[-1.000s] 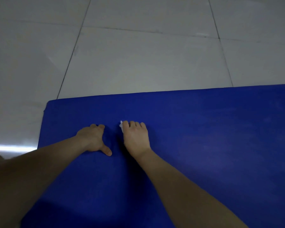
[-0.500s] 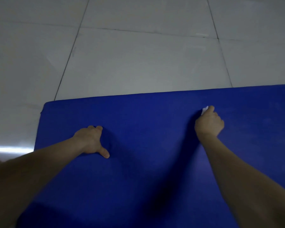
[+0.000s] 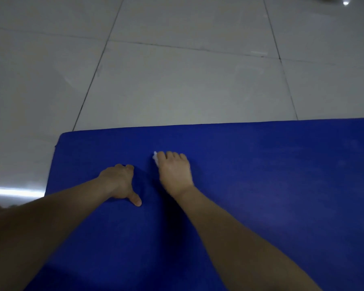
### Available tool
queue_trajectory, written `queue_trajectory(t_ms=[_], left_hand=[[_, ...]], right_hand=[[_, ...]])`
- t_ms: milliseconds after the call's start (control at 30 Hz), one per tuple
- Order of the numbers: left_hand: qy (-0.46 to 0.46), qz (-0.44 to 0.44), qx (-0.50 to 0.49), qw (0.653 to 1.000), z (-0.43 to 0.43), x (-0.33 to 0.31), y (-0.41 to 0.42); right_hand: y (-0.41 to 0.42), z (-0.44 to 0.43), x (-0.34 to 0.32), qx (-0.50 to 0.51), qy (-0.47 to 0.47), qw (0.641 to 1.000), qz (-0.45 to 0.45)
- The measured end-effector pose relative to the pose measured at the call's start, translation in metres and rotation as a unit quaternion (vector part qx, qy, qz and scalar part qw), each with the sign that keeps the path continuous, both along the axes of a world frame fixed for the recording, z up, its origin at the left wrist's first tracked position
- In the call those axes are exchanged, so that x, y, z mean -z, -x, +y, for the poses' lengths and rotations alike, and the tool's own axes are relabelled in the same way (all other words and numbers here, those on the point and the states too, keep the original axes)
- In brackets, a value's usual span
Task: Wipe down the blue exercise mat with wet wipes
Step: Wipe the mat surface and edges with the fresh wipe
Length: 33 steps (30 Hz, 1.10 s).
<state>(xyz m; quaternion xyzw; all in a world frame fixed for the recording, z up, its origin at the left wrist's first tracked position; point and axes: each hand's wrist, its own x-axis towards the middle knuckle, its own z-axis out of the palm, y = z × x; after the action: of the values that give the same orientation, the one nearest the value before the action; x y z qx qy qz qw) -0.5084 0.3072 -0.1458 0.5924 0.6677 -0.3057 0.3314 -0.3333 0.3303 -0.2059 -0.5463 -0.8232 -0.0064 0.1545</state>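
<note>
— Placement of mat and hands?

— Blue exercise mat (image 3: 261,185) flat on a pale tiled floor (image 3: 177,80), filling the near and right of the view, with its far-left corner visible. Left hand (image 3: 118,181) spread and pressed on the mat near that corner, holding nothing. Right hand (image 3: 174,171) just to the right, apart from it, fingers laid over a white wet wipe (image 3: 155,159), only a scrap showing.

— Risks from here?

— Likely smearing from a bunched wipe. Possible creeping of the mat on smooth tile without the left-hand bracing.

— Any pack or bin?

— None in view.
</note>
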Motion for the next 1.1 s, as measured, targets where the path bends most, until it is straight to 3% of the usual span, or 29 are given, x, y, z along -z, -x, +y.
queue_trajectory(t_ms=[167,300,400,567,700,900,967,1100], left_hand=[[-0.001,-0.002,-0.003,1.000,-0.001,0.002,0.000],[-0.005,-0.013,-0.002,1.000,-0.002,0.002,0.001],[-0.014,-0.018,-0.003,1.000,-0.005,0.003,0.003],[-0.021,-0.024,-0.001,0.999,-0.006,0.001,0.004],[-0.024,-0.022,0.000,0.999,-0.006,0.001,0.004],[-0.030,-0.019,0.004,0.999,-0.007,0.001,0.004],[-0.030,-0.024,-0.002,0.999,-0.008,0.001,0.005],[-0.029,-0.030,-0.001,0.999,-0.008,0.001,0.005]], right_hand=[[-0.122,0.059,0.007,0.157,0.023,0.987,-0.010],[-0.221,0.072,0.006,0.338,0.052,0.939,-0.021],[-0.222,0.079,0.003,0.403,0.090,0.910,-0.021],[-0.101,0.068,0.005,0.255,0.090,0.963,0.016],[-0.002,0.036,0.001,0.152,0.074,0.985,0.043],[0.025,0.015,0.000,-0.026,0.052,0.998,0.008],[-0.008,0.039,0.002,-0.002,0.045,0.999,0.009],[-0.115,0.082,0.004,0.143,0.071,0.987,-0.024]])
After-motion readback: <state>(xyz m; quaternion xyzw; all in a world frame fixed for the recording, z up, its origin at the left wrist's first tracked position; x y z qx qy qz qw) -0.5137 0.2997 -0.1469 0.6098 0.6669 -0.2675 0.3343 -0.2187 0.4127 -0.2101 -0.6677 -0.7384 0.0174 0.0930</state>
